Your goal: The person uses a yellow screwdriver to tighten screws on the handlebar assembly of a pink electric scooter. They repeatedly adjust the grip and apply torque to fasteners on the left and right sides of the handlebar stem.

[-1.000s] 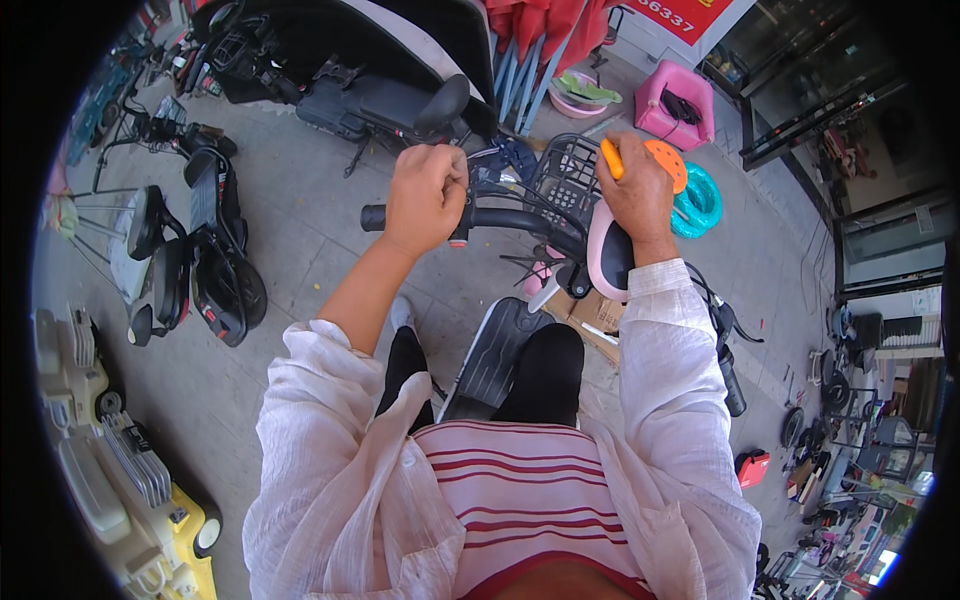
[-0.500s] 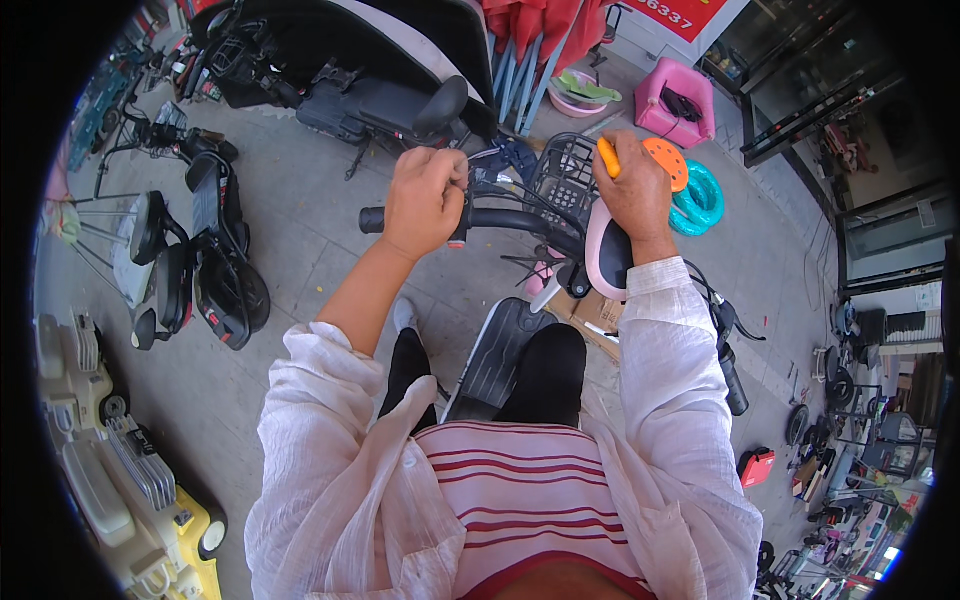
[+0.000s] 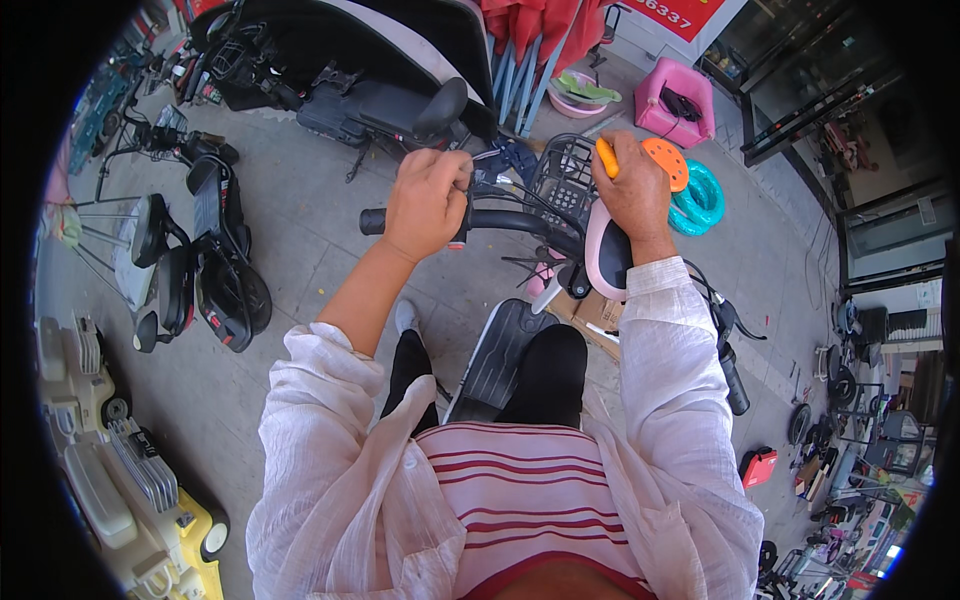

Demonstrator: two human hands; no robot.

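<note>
An electric scooter with a black handlebar (image 3: 500,218) stands in front of me, its pink-rimmed display housing (image 3: 602,262) near the middle of the bar. My left hand (image 3: 425,205) is closed over the left side of the bar, inboard of the black grip (image 3: 373,221); its curled fingers hide what they hold. In my right hand (image 3: 640,195), above the display housing, is a tool with an orange handle (image 3: 607,158); its working end is hidden. Beyond the bar is a black basket (image 3: 562,180). The scooter's footboard (image 3: 497,355) lies beside my leg.
Parked scooters (image 3: 215,240) stand at left, with a yellow-and-beige vehicle (image 3: 180,520) nearer. Furled red canopies (image 3: 545,45), a pink chair (image 3: 672,105) and a teal inflatable ring (image 3: 698,200) are ahead. A red box (image 3: 758,467) lies on the paving at right.
The fingers of my left hand have shifted slightly at the bar. My right hand stays almost still with the orange-handled tool.
</note>
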